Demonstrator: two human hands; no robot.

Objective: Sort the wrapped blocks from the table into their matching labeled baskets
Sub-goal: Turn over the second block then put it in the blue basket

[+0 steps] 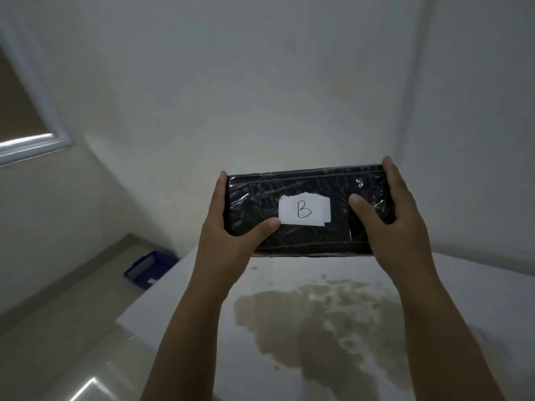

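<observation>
Gripping black plastic-wrapped block [307, 212], white label "B" [304, 211]: left hand [228, 235], right hand [396, 224] clamp opposite ends, raised above stained white worktop [318, 314].

The block [307, 212] is black under clear, glossy wrap that shows pale creases and glints. Its label [304, 210] is white with a torn upper edge and a black handwritten B. The table [289, 357] is white, blotched with a large brownish stain of ragged outline and small specks around it. The basket [147, 269] on the floor is blue with a white label. The floor [58, 357] is beige and shiny; the walls [260, 82] are off-white with faint yellowish marks
</observation>
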